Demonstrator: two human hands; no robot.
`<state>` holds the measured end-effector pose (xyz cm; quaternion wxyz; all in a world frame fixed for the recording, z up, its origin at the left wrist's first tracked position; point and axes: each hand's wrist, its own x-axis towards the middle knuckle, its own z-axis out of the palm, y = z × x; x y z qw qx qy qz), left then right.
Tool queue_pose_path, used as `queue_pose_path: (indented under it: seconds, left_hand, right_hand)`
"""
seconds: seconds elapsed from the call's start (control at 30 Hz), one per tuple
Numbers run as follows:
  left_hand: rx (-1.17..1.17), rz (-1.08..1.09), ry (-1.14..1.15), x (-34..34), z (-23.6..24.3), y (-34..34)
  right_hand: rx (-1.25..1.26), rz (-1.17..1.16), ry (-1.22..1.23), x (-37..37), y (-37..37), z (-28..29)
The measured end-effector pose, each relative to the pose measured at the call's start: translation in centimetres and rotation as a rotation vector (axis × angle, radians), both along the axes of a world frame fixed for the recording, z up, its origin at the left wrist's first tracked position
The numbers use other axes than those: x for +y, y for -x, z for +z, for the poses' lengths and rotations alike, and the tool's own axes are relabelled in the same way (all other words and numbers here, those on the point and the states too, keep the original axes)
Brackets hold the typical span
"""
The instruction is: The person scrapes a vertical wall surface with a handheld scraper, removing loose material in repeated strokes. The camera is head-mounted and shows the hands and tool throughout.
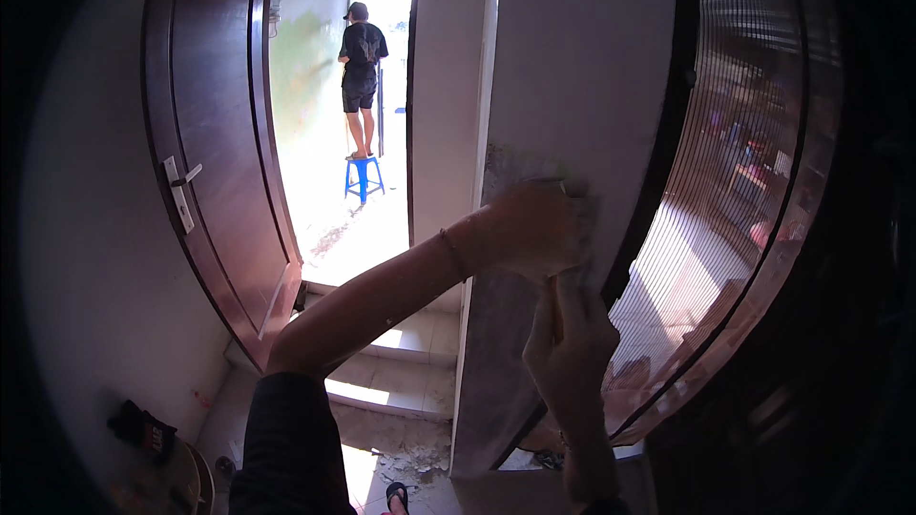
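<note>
My left hand, a bracelet at its wrist, is closed against the wall panel, its fingers blurred and mostly turned from view. A small greenish edge shows at its far side; what it grips is hidden. Just below, my right hand is wrapped round a slim tan handle that runs up under the left hand. The handle's working end cannot be seen. Around both hands the wall surface is rough, grey and stained.
A dark wooden door stands open at left. Tiled steps lead out, where a person stands on a blue stool. Flaky debris litters the floor. Right of the wall is a ribbed window; a dark cap sits lower left.
</note>
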<state>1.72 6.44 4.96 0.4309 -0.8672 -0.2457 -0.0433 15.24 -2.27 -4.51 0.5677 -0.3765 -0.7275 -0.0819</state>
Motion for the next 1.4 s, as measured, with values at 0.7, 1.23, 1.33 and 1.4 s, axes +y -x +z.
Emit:
queue_pose_path:
  seconds: [0.7,1.23,1.33,1.4]
  left_hand:
    - [-0.006,-0.167,-0.073,-0.4,1.2,0.5]
    - [0.001,0.043,0.049,-0.3,2.1,0.4]
    - [0.004,-0.161,-0.084,-0.4,2.1,0.2]
    - [-0.02,-0.2,-0.102,-0.2,2.0,0.3]
  right_hand:
    - [0.01,0.05,-0.005,0.5,0.3,0.3]
    - [-0.016,0.037,-0.106,0.9,0.0,1.7]
    - [-0.019,-0.005,-0.15,0.7,-0.2,1.5]
    - [-0.067,-0.065,-0.167,0.7,0.0,1.4]
